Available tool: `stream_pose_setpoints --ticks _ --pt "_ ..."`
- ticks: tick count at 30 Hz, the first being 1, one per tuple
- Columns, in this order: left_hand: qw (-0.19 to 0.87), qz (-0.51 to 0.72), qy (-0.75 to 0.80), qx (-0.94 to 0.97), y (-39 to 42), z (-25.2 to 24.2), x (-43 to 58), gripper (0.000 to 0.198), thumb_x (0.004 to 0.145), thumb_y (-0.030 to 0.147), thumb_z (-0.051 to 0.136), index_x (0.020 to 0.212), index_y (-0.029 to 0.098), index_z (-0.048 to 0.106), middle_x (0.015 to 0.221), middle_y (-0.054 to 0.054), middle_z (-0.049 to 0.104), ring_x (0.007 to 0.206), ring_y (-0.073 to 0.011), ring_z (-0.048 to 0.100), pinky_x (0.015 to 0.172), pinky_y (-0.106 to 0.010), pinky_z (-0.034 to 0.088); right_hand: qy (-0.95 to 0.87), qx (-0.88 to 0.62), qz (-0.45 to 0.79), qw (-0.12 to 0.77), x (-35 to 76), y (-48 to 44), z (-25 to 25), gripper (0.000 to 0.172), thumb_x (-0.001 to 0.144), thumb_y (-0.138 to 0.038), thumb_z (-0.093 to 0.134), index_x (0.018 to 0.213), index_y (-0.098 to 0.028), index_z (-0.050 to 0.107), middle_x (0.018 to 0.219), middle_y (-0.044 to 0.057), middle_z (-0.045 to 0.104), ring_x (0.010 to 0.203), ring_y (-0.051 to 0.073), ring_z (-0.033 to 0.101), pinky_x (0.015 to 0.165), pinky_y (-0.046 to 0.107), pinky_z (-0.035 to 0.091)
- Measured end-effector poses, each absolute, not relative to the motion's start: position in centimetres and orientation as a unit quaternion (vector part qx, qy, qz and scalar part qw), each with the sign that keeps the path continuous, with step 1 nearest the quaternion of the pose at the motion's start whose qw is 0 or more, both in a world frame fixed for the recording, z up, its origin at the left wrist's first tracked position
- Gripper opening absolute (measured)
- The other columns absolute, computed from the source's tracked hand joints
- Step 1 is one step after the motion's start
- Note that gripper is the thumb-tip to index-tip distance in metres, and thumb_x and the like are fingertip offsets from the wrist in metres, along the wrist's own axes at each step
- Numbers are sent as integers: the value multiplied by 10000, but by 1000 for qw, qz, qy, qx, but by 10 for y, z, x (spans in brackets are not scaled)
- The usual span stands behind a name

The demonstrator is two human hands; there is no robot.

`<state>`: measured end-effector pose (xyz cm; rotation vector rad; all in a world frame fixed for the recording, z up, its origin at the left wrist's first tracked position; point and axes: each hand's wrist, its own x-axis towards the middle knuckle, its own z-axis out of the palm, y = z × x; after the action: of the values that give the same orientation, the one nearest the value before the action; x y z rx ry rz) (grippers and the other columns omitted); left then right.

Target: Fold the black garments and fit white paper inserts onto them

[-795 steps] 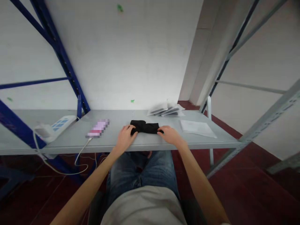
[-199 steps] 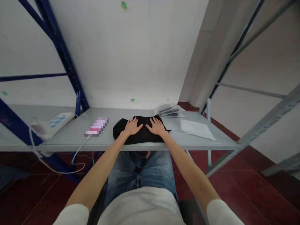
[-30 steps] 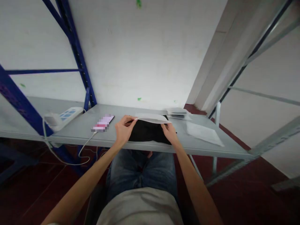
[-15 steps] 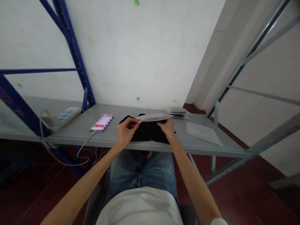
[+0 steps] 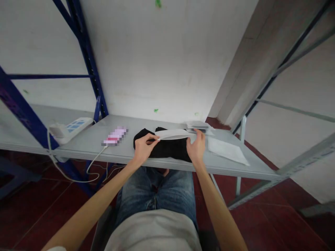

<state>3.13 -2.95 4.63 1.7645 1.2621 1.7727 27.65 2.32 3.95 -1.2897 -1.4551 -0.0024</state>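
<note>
A thin white sheet-like piece (image 5: 174, 134), which could be paper or a flat bag, is held just above a black folded cloth (image 5: 170, 150) on the grey tabletop. My left hand (image 5: 143, 148) pinches its left corner between thumb and fingers. At the other end is my right hand (image 5: 196, 145), its thumb standing apart from the fingers. Those fingertips touch or lie beside the white piece's right end; a firm grip does not show there. The black cloth lies beneath both hands, partly hidden by them.
Behind my right hand sits a stack of flat white packets (image 5: 199, 126). A flat white packet (image 5: 227, 150) lies at the right. To the left are a phone (image 5: 115, 136) with a cable and a power strip (image 5: 75, 129). Blue shelf posts (image 5: 89, 62) rise beside the table.
My right hand has moved right and its thumb has come away from the fingers. The left hand keeps its pinch. The white piece sits slightly lower in view, showing more of its face.
</note>
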Motion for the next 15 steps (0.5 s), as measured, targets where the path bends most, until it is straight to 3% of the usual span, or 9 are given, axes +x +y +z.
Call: stream_pose_setpoints --ticks 2,4,8,11,15 --pt "167 617 449 624 -31 46 34 148 871 390 741 871 246 771 984 -35 824 951 -238 786 789 -347 668 -638 -513 -68 570 269 0 55 555 929 -205 534 1484 -220 518 1505 178 516 1449 337 440 1199 577 369" --pt "159 606 450 637 -32 46 37 142 890 377 717 890 253 786 991 -27 825 934 -232 785 780 -337 663 -702 -465 -88 532 255 -19 67 516 959 -197 535 1470 -264 561 1519 139 530 1428 331 458 1197 562 369" --pt "135 580 437 674 -36 47 42 163 916 384 682 914 260 789 948 -21 818 874 -223 776 769 -338 659 -821 -370 -85 426 227 -37 71 264 1004 -228 599 1206 -318 742 1354 70 679 1297 307 564 1129 517 417" --pt "112 562 417 705 -38 49 42 184 939 384 648 912 255 776 1019 -44 808 929 -224 767 773 -330 654 -822 -364 -83 429 222 -32 64 161 1022 -262 627 1073 -310 772 1272 55 724 1217 292 593 1085 501 420" --pt "75 554 407 722 -34 54 29 196 967 393 621 940 255 759 1068 -55 793 986 -219 750 819 -334 646 -795 -401 -86 447 245 -18 62 144 1021 -284 644 995 -306 784 1230 59 720 1168 294 585 1051 485 410"
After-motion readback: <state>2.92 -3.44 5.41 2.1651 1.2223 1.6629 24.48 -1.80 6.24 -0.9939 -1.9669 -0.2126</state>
